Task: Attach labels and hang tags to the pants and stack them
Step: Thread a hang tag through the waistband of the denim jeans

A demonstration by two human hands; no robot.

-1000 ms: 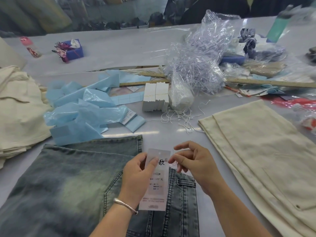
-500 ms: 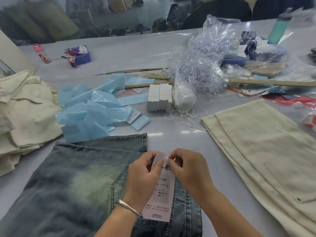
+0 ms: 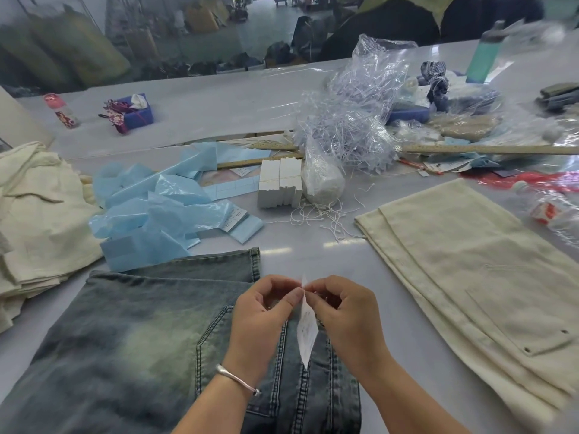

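We see a grey bench (image 3: pixel 194 120) in a cluttered workroom. Left to right: cream pants pile (image 3: pixel 34 214), blue plastic bags (image 3: pixel 156 211), white tag stack (image 3: pixel 279 183), loose strings (image 3: pixel 322 216), cream pants (image 3: pixel 470 264). Faded jeans (image 3: pixel 125 333) lie flat near us. Above them, left hand (image 3: pixel 261 311) and right hand (image 3: pixel 343 311) both pinch the hang tag (image 3: pixel 306 330), held edge-on.

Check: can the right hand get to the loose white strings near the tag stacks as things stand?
Probably yes, once freed. The right hand and left hand both pinch the hang tag over the jeans. Bare table lies between it and the white strings; nothing blocks the path.
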